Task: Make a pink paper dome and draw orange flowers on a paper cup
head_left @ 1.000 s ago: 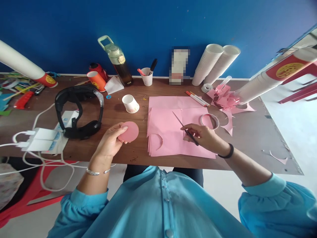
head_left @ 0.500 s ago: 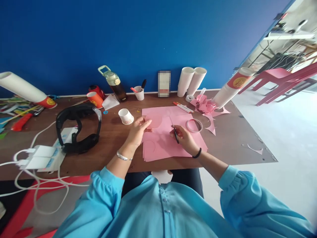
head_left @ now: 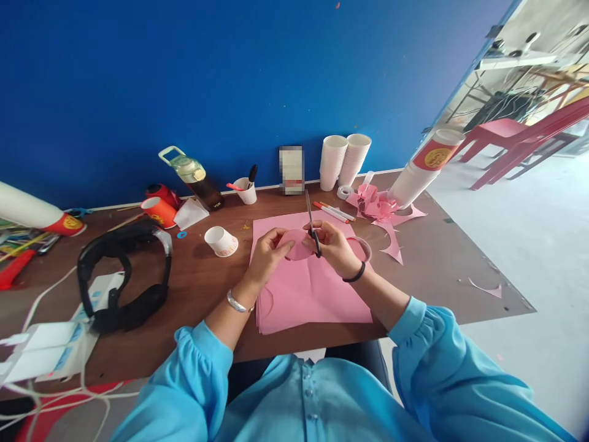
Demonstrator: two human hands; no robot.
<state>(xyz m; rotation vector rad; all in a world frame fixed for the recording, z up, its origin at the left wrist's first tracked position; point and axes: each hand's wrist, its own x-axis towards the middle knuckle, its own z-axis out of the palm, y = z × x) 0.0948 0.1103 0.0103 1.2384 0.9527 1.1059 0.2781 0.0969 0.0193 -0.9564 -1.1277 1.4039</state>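
A pink paper disc (head_left: 296, 245), likely flimsy, best held by its rim, is pinched by closed fingers of the left hand (head_left: 268, 253), scissors (head_left: 315, 239) gripped in the right hand (head_left: 338, 247).

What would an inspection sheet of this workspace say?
Surface: brown tabletop, partly under pink sheets.
Job's things: pink disc above the sheets; scissors, tip pointing toward the wall.
Clutter: pink scraps, two markers, paper cup, bottle.
Hands: left hand pinches the disc; right hand holds the scissors beside it.
Cables: white cables, looped near the power strip.
Surroundings: blue wall behind; red stool at right.
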